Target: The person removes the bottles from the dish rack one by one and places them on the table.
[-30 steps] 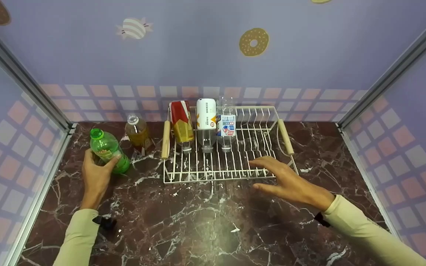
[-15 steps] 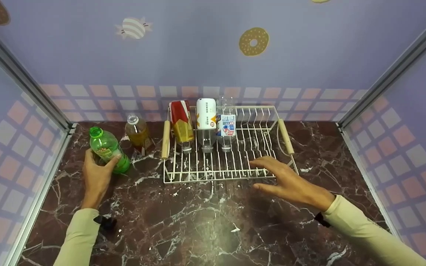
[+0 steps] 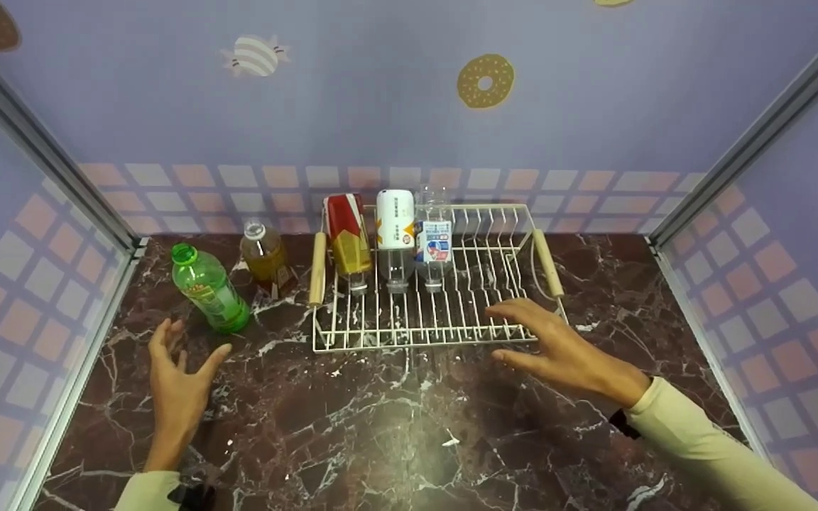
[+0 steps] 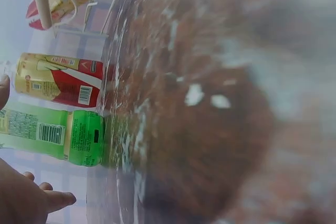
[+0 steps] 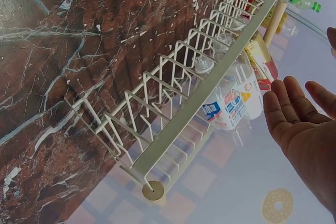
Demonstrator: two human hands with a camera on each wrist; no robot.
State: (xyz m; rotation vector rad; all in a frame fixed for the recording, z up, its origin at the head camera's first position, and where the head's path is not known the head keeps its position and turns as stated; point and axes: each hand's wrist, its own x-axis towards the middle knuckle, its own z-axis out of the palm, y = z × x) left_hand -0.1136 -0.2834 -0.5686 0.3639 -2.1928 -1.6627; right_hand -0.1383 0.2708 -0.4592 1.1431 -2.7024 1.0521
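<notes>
In the head view a green bottle [image 3: 211, 289] stands upright on the table at the left. My left hand [image 3: 178, 380] is just in front of it, fingers and thumb spread apart, with a gap between hand and bottle. Behind the green bottle stands a bottle with a yellow-brown label [image 3: 265, 257]. A white wire dish rack [image 3: 501, 284] holds three bottles neck-down: one red and gold [image 3: 347, 231], one white-labelled [image 3: 396, 220], one clear with a blue and white label [image 3: 435, 241]. Over the rack's front right corner hovers my right hand [image 3: 565, 351], its fingers extended and holding nothing.
Wooden handles [image 3: 318, 270] sit on both sides of the rack. The dark marbled table [image 3: 380, 426] carries a few small white flecks. Patterned walls [image 3: 395, 106] with metal corner strips enclose the back and both sides.
My left hand has let go of the green bottle and drawn back toward the front; the bottle stays standing where it was. The right hand has barely moved.
</notes>
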